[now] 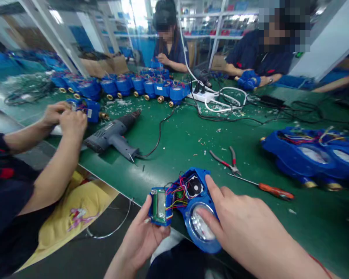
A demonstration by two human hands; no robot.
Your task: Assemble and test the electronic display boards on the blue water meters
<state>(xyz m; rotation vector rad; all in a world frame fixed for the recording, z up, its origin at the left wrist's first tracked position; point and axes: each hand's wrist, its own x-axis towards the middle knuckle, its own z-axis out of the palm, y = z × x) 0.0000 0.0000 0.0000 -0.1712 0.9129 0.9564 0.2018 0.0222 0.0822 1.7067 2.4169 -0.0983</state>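
Hands grip one opened blue plastic water meter (pixel 196 209) at the green table's (pixel 192 135) near edge: left hand (pixel 142 236) pinches its green circuit board (pixel 159 205), right hand (pixel 238 221) clasps the round glass dial (pixel 200 226).

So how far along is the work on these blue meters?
Looks done: a row of blue meters lined up across the green table. In hand: an open meter, wires exposed, left hand on its circuit board, right hand on the dial. Left: open meters at right.
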